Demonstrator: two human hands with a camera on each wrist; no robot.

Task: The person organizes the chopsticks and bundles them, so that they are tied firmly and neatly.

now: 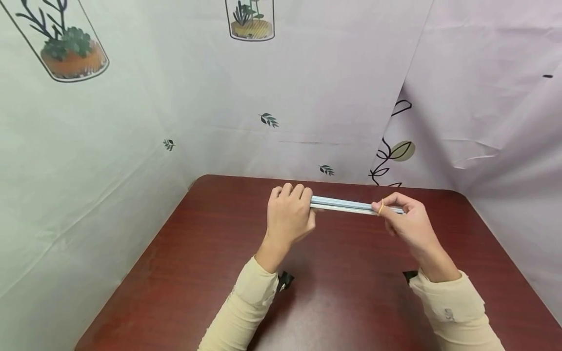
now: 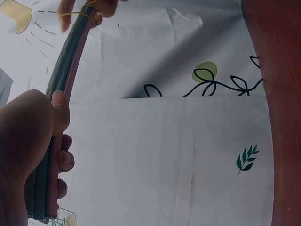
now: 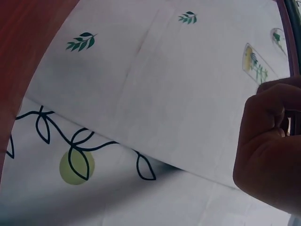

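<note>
A bundle of long, thin, straight sticks [image 1: 342, 204], pale blue and whitish in the head view, lies nearly level above the table. My left hand [image 1: 289, 212] grips its left part, the fingers wrapped round it. In the left wrist view the bundle [image 2: 70, 59] shows dark green and pink sides, with the thumb along it. Near the other end, my right hand [image 1: 411, 222] pinches a thin yellow rubber band [image 1: 381, 206] that loops at the sticks. The right wrist view shows mostly the back of the right hand [image 3: 263, 141], with the bundle partly hidden behind it.
The dark red table [image 1: 210, 243] has rounded far corners. White cloth walls [image 1: 307, 87] with printed plants and leaves stand round its back and sides. Black straps [image 1: 285, 281] show below the cream sleeves [image 1: 246, 302].
</note>
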